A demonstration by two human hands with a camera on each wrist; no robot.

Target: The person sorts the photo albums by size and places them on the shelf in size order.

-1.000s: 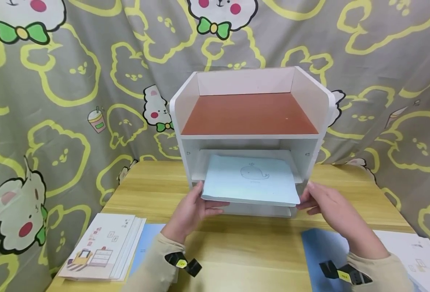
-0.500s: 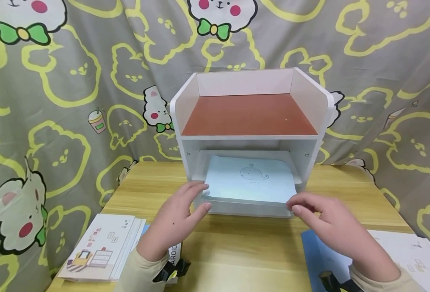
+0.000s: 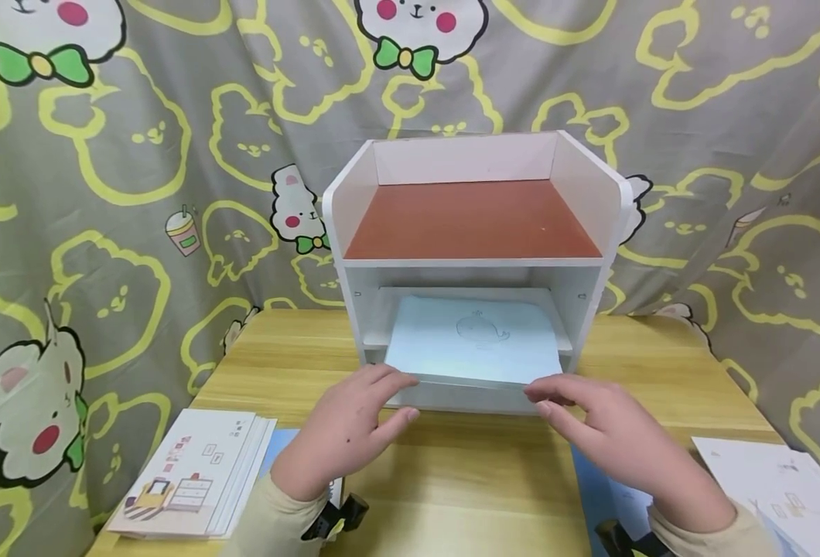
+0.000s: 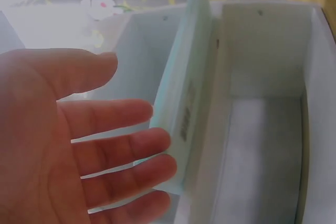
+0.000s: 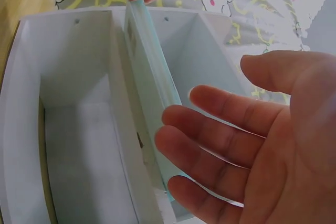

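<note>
Both wide, left grip (image 3: pixel 347 429) and right grip (image 3: pixel 612 437), near blue whale-printed book (image 3: pixel 445 340) in white shelf (image 3: pixel 568 278), caption (image 3: pixel 488 348) unreadably small

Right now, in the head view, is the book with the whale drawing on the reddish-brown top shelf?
No, the whale book lies on the white shelf below the reddish-brown top shelf.

The table (image 3: pixel 466 480) looks like smooth wood, the curtain (image 3: pixel 229 66) cloth, the whale book (image 3: pixel 466 350) paper.
</note>
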